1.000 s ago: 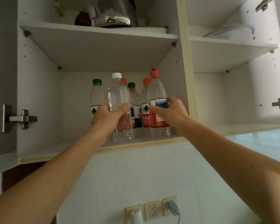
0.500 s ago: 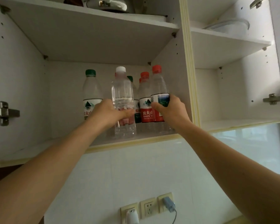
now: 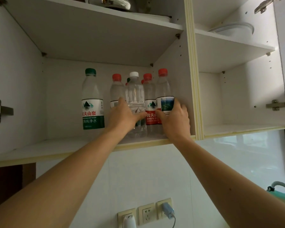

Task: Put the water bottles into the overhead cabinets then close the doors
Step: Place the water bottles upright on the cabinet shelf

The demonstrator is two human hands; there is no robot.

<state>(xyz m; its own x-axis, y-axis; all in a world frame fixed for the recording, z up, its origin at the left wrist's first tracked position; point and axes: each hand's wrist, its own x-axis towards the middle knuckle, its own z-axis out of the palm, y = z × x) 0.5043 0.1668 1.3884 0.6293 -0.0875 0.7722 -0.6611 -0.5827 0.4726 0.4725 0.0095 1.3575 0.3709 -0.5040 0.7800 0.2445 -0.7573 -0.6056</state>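
Since both bottles stand on the lower shelf (image 3: 59,145), left hand (image 3: 122,116) grips the white-capped bottle (image 3: 135,97) and right hand (image 3: 174,117) grips the red-capped bottle (image 3: 164,89), probably nudging them back for door clearance.

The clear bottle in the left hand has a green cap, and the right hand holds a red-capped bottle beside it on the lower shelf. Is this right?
Not quite. The head view shows that the clear bottle in the left hand has a white cap, not a green one. The rest holds: the right hand holds a red-capped bottle beside it on the lower shelf.
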